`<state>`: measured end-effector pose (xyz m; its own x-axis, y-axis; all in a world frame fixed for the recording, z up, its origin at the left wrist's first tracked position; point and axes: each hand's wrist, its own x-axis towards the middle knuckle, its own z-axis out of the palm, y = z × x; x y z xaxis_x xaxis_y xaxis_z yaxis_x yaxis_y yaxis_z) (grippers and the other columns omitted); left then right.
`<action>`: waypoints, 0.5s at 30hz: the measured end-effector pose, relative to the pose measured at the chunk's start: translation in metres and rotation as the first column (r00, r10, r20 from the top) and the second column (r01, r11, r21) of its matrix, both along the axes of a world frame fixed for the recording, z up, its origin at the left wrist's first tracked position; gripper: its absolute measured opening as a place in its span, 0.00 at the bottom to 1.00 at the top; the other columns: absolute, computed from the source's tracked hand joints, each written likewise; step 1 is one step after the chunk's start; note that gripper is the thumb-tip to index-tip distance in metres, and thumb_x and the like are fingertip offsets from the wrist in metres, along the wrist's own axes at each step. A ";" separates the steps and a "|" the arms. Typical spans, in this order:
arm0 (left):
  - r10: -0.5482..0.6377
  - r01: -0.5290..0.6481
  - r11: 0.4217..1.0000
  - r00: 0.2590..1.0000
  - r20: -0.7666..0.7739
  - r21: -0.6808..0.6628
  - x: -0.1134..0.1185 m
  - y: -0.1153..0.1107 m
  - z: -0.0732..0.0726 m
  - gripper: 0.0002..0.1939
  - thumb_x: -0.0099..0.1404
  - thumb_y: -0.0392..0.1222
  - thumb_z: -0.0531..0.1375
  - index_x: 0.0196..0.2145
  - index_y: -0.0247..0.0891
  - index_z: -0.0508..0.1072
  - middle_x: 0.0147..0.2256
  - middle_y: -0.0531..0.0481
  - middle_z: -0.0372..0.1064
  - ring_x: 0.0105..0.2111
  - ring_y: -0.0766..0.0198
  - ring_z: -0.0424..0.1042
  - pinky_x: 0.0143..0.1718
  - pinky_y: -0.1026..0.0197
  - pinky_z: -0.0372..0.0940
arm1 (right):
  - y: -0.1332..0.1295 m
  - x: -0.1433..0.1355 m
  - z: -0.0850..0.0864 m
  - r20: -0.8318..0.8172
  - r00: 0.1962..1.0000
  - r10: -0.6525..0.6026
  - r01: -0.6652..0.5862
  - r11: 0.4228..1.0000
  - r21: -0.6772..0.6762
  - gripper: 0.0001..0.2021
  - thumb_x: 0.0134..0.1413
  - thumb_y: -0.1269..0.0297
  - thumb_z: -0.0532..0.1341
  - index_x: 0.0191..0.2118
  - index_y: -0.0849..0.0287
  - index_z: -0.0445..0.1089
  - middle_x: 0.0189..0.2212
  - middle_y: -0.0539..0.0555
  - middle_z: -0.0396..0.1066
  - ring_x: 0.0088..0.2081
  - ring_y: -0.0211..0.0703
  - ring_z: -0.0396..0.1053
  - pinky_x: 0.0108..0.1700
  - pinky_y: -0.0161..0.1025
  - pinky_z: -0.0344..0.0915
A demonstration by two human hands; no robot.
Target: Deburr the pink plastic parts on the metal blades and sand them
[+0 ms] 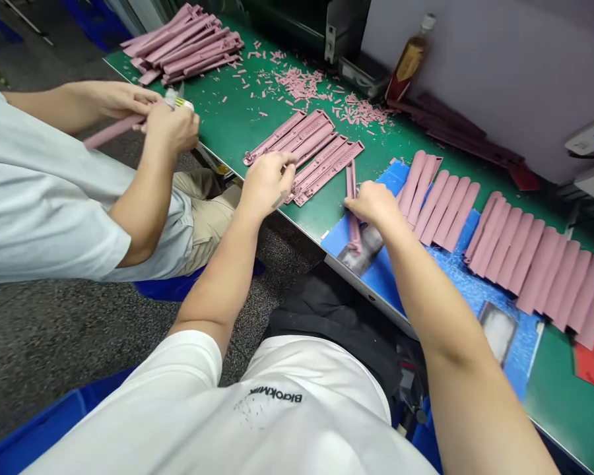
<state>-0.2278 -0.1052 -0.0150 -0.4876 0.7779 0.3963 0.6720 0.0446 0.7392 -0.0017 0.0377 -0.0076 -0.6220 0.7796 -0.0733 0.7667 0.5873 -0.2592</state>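
pink strap (352,198) pinched in right hand (373,203), left hand (267,181) fingering untrimmed batch (307,152) at eleven o'clock, finished row (499,244) lengthening at three o'clock.

Your left hand (267,181) rested on the strip batch (304,155) left of the mat (475,297); your right hand (373,204) held one strip (351,198) upon it. Rowed strips (525,257) lay rightward, trimmings (317,89) behind.
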 end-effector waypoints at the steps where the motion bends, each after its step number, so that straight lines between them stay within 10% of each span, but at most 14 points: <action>1: -0.014 0.010 0.998 0.997 -0.072 -0.067 0.001 0.000 -0.006 0.12 0.74 0.38 0.65 0.51 0.41 0.87 0.51 0.40 0.86 0.57 0.44 0.80 0.69 0.50 0.69 | -0.005 0.010 0.004 -0.043 0.998 -0.055 0.055 0.998 -0.011 0.18 0.68 0.47 0.71 0.46 0.59 0.81 0.39 0.69 0.82 0.49 0.73 0.82 0.54 0.59 0.79; 8: -0.298 0.077 0.848 0.887 -0.352 -0.525 0.058 0.032 -0.015 0.29 0.81 0.37 0.57 0.75 0.29 0.77 0.79 0.27 0.66 0.80 0.37 0.63 0.82 0.38 0.59 | -0.104 0.113 0.032 -0.570 0.773 -0.280 0.101 0.940 -0.325 0.20 0.71 0.41 0.67 0.55 0.50 0.73 0.30 0.51 0.80 0.28 0.52 0.78 0.35 0.47 0.76; 15: -0.350 0.261 0.900 0.910 -0.221 -0.350 0.070 0.017 -0.016 0.19 0.79 0.39 0.65 0.63 0.42 0.86 0.68 0.37 0.80 0.71 0.43 0.77 0.76 0.42 0.70 | -0.160 0.169 0.016 -0.664 0.529 -0.528 0.234 0.843 -0.484 0.23 0.61 0.37 0.75 0.43 0.50 0.74 0.25 0.47 0.74 0.22 0.45 0.73 0.22 0.40 0.71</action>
<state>-0.1577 -0.0884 -0.0311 -0.1139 0.9740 0.1958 0.8608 -0.0017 0.5090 0.1669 -0.1223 0.0081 -0.2065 0.9784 -0.0060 0.3311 0.0641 -0.9414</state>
